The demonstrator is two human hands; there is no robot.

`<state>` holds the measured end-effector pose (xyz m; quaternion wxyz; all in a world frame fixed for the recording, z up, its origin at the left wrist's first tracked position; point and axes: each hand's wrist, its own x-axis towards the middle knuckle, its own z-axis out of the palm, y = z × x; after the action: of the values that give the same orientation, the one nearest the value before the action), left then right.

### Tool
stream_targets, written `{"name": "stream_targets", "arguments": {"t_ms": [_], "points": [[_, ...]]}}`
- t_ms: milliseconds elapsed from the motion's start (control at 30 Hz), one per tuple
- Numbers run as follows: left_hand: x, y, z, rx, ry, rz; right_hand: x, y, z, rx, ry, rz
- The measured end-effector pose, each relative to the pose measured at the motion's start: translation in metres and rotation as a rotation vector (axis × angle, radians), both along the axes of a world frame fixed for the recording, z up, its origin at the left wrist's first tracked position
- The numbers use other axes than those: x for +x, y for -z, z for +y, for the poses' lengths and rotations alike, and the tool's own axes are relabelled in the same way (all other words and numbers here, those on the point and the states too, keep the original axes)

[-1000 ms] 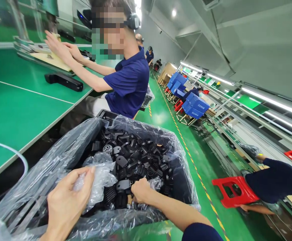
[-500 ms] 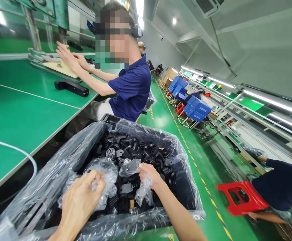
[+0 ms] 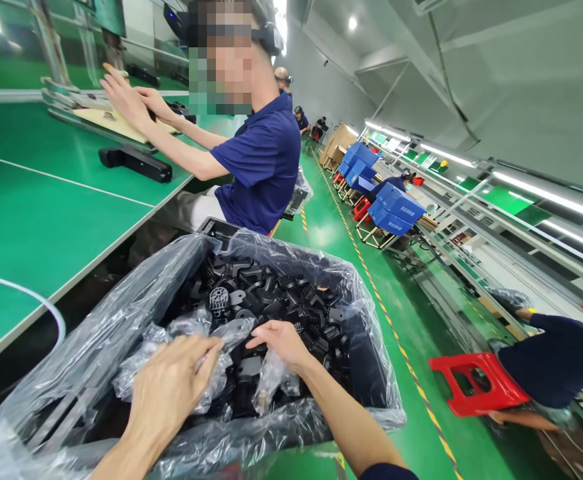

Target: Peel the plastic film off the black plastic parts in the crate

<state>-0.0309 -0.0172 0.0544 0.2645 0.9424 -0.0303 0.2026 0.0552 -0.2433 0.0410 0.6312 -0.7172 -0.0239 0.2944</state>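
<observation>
Both hands are over a black bin (image 3: pixel 366 360) lined with clear plastic and filled with black plastic parts (image 3: pixel 276 287). My left hand (image 3: pixel 171 377) is closed on a crumpled clear plastic bag (image 3: pixel 216 387) at the bin's left side. A twisted end of clear plastic (image 3: pixel 236 331) stretches from it toward my right hand. My right hand (image 3: pixel 284 343) has thumb and forefinger pointing left beside that end. Its other fingers are curled round a second crumpled plastic bag (image 3: pixel 270 383), which hangs below the palm. A round ribbed black part (image 3: pixel 219 300) lies on the heap.
At left, a green table (image 3: pixel 36 180) carries a black elongated part (image 3: pixel 135 164) and a white cable (image 3: pixel 31 283). A co-worker (image 3: pixel 261 160) sits there at a press. To the right are a red stool (image 3: pixel 479 383), another person and blue crates (image 3: pixel 396 208).
My right hand has moved left toward my left hand, and its thumb and forefinger have come off the plastic they pinched. The twisted end now lies nearer my left hand.
</observation>
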Motion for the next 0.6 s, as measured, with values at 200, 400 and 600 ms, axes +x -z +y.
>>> {"name": "stream_targets", "arguments": {"t_ms": [200,400,600], "points": [[0.001,0.004,0.0,-0.151,-0.071,-0.018,-0.013,0.023,-0.032,-0.231,-0.291,-0.041],[0.005,0.014,0.004,-0.238,0.002,0.075,-0.009,0.016,-0.009,-0.113,-0.142,-0.19],[0.001,0.001,0.003,-0.327,-0.046,0.09,0.014,0.001,0.016,-0.349,-0.137,-0.441]]}}
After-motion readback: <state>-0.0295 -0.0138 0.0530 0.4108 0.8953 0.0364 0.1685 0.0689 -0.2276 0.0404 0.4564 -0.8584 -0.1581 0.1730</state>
